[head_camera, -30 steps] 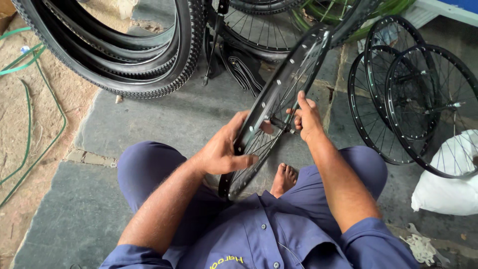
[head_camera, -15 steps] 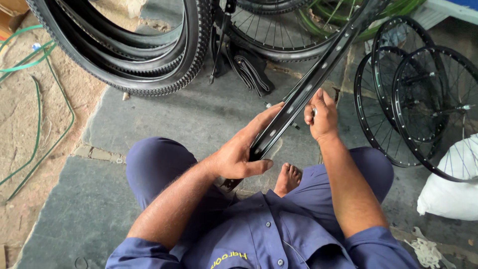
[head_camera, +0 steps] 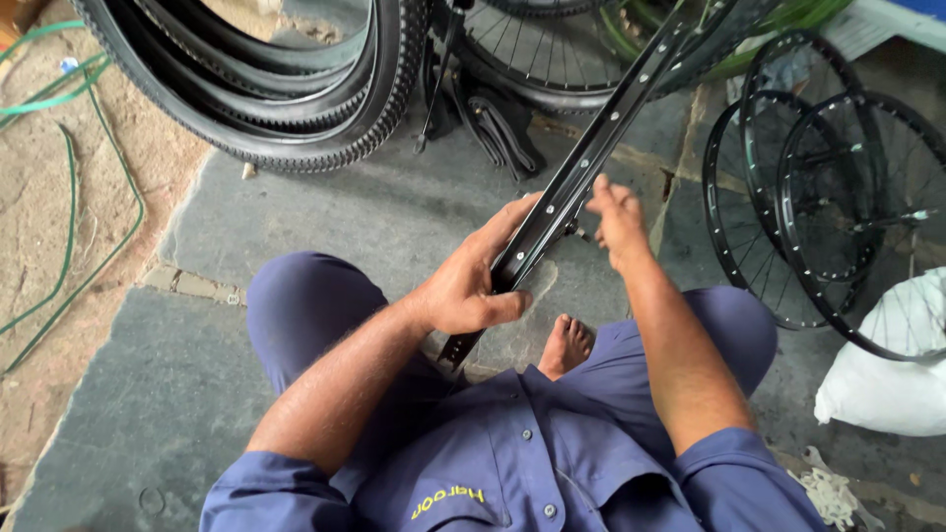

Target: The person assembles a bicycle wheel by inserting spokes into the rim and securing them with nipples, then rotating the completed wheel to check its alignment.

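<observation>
I sit on a stone floor in blue work clothes with a black bicycle wheel rim [head_camera: 601, 148] standing edge-on between my knees. My left hand [head_camera: 473, 281] is shut around the lower part of the rim. My right hand [head_camera: 616, 217] is just right of the rim, fingers pinched near a small part by the spokes; whether it grips anything is unclear from blur. My bare foot [head_camera: 567, 345] rests below the rim.
Several black knobby tyres [head_camera: 286, 99] lean at the upper left. Spoked black wheels [head_camera: 838, 197] stand at the right, beside a white sack [head_camera: 897, 365]. Green hose [head_camera: 69, 217] lies on sandy ground at the left. A white rag [head_camera: 828, 493] lies at the lower right.
The rim has turned from showing its open face and spokes to nearly edge-on. My left hand slid down along it, and my right hand moved off to its right side.
</observation>
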